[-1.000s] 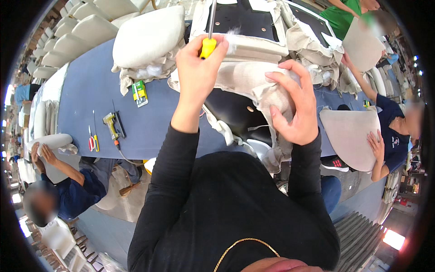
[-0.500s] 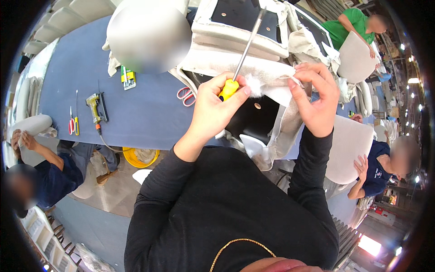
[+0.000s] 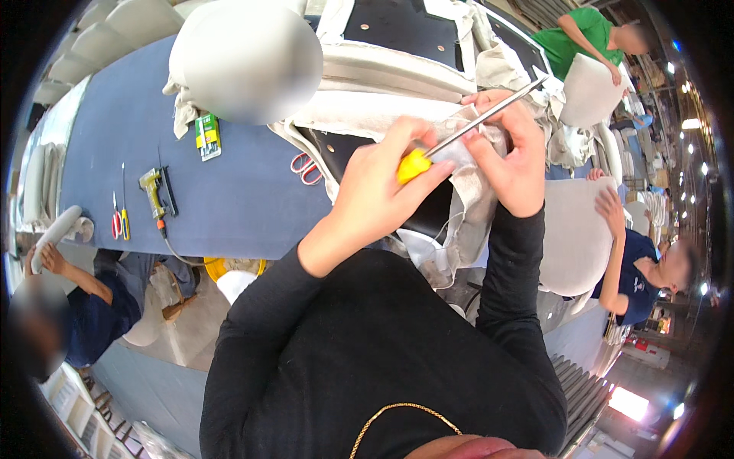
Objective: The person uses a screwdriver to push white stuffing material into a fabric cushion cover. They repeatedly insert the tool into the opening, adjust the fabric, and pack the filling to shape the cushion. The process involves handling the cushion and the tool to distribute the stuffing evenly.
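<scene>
In my left hand (image 3: 375,180), closed in a grip, is a screwdriver (image 3: 414,165) with a yellow handle. Its long metal shaft slants up to the right, passing in front of my right hand (image 3: 520,161). My right fingers pinch the edge of a pale beige fabric cover (image 3: 472,203). That cover wraps an upholstered piece lying on the table, its black underside (image 3: 432,213) partly showing between my hands. Just left of the piece lie red-handled scissors (image 3: 306,168).
On the blue table (image 3: 252,206) lie a staple gun (image 3: 154,193) with a hose, a second screwdriver (image 3: 125,222), small scissors (image 3: 116,223) and a green-yellow packet (image 3: 207,138). Stacked upholstered pieces (image 3: 405,65) stand at the back. Co-workers handle cushions at both sides.
The screwdriver has tilted from steep to slanting right, its tip now higher than my right hand. My hands have come closer together, and the white tuft of stuffing no longer shows.
</scene>
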The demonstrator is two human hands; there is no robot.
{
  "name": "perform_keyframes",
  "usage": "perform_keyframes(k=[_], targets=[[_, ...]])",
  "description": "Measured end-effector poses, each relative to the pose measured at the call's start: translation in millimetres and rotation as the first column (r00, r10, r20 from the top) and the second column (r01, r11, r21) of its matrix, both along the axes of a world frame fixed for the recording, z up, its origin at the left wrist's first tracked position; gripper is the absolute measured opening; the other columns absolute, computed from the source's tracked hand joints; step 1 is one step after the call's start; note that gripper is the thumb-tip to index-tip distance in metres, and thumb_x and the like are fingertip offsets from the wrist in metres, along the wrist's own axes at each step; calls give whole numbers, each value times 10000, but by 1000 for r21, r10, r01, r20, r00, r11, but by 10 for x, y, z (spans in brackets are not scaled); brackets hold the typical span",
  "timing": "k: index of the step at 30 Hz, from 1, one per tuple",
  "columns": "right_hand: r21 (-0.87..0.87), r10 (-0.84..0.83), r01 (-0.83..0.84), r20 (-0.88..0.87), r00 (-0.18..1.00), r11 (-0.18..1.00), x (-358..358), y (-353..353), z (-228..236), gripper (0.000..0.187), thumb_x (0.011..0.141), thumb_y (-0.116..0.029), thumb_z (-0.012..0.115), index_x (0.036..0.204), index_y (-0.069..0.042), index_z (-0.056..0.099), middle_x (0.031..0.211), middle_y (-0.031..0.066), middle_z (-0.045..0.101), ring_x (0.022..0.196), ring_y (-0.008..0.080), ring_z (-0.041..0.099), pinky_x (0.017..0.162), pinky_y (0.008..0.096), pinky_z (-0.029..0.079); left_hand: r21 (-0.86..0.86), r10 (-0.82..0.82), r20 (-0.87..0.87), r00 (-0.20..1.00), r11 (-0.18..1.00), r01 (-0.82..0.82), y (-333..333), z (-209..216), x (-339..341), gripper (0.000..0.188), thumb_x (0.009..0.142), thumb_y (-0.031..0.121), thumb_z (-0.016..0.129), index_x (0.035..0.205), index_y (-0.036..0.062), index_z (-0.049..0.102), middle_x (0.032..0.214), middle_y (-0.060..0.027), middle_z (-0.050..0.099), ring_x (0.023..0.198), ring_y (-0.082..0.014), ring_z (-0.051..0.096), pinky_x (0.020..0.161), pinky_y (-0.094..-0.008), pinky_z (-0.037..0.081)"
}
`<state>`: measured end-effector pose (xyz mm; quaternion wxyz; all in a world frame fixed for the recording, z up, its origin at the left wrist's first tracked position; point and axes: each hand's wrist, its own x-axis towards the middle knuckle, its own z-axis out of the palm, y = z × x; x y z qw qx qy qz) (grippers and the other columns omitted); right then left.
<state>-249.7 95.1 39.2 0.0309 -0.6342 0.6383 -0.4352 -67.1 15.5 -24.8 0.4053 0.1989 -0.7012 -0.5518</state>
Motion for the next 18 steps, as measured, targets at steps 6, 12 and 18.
perform_keyframes(k=[6,12,18], targets=[[37,-56,51,162,985,998,-272,19,-120,142,917,-103,779,954,6,696,1109,83,689,1068,182,643,989,298,465,-42,-87,141,986,995,94,144,-517,437,229,1038,183,675,1157,4,756,843,-108,732,712,-170,667,688,-313,516],[71,-99,85,217,971,994,-290,74,-127,172,945,-156,765,971,5,710,1163,98,692,1104,189,632,1028,319,441,-129,-15,315,949,990,58,122,-554,405,231,1049,181,655,1186,34,769,869,-118,735,704,-232,678,673,-319,521],[37,-45,36,284,958,999,-299,107,-173,166,921,-135,800,985,-4,720,1193,103,683,1137,211,627,1048,332,434,-203,92,378,921,979,-15,128,-426,391,215,1032,184,670,1199,87,764,827,-91,678,686,-251,660,627,-350,500]])
